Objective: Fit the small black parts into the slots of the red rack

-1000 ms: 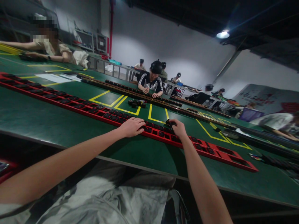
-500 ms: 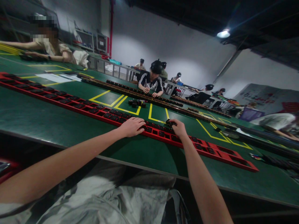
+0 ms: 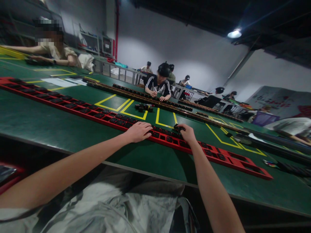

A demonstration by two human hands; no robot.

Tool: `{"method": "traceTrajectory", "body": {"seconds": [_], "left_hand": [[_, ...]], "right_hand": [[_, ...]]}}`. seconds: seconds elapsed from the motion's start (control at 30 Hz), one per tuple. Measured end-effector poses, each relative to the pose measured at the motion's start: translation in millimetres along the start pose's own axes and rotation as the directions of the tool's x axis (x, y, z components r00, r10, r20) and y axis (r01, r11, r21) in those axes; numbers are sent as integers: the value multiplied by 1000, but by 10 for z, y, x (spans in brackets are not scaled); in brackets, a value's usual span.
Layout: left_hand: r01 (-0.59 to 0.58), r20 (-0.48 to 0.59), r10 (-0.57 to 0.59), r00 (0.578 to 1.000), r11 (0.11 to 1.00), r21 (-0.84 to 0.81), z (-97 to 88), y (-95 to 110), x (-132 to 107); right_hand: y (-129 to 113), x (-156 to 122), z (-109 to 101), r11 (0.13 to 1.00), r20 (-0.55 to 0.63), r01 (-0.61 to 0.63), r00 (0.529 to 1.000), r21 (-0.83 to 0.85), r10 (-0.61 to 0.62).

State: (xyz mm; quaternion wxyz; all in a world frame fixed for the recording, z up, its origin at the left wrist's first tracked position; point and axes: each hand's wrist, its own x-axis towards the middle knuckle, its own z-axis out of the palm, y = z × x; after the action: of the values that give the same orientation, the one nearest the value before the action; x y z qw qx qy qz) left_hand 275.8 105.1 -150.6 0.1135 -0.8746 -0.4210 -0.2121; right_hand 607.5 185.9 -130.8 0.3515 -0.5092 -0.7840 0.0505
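Observation:
A long red frame [image 3: 167,139] lies slantwise across the green table in front of me, many of its slots filled with square black parts [image 3: 120,122]. My left hand [image 3: 139,132] rests on the frame near its middle, fingers laid over the slots; I see nothing held there. My right hand [image 3: 187,132] is further right, above the frame's far edge. Its thumb and fingers pinch a small black part [image 3: 178,127], whose exact kind I cannot make out. Beyond the frame sits a small cluster of black parts [image 3: 143,107] on the table.
Yellow tape outlines [image 3: 157,117] mark the green table [image 3: 102,142]. Long brown-black rails [image 3: 131,94] run across behind them, where a co-worker [image 3: 159,82] bends over. Papers [image 3: 57,82] lie at left, near another person [image 3: 60,53]. Dark cables [image 3: 289,166] lie at right.
The whole view has shifted slightly right. Both hands stay at nearly the same places on the frame, and the right one still pinches the black part.

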Motion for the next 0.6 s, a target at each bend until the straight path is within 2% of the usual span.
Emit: {"method": "traceTrajectory", "body": {"seconds": [0.1, 0.2, 0.3, 0.4, 0.47, 0.53, 0.6], "left_hand": [[69, -30, -68, 997, 997, 20, -4, -14, -5], [184, -68, -182, 981, 982, 34, -27, -55, -16], [264, -97, -259, 961, 964, 39, -98, -195, -27], [353, -110, -346, 932, 934, 57, -245, -500, -39], [457, -91, -450, 888, 885, 82, -369, -781, -53], [520, -22, -523, 852, 843, 138, -480, -1079, -75], [545, 113, -576, 810, 810, 216, -549, -1351, -102]], "right_hand": [[6, 2, 2, 1000, 4, 0, 1000, -1, 0], [2, 2, -6, 1000, 11, -5, 1000, -4, 6], [-6, 1, -18, 1000, 16, -7, 1000, -14, 7], [-12, 1, -21, 1000, 3, -10, 1000, -10, 10], [-15, 1, -18, 1000, -8, -9, 1000, -8, 9], [-17, 2, -13, 1000, -7, -8, 1000, -9, 8], [-19, 4, -10, 1000, -4, -11, 1000, -10, 11]]}}
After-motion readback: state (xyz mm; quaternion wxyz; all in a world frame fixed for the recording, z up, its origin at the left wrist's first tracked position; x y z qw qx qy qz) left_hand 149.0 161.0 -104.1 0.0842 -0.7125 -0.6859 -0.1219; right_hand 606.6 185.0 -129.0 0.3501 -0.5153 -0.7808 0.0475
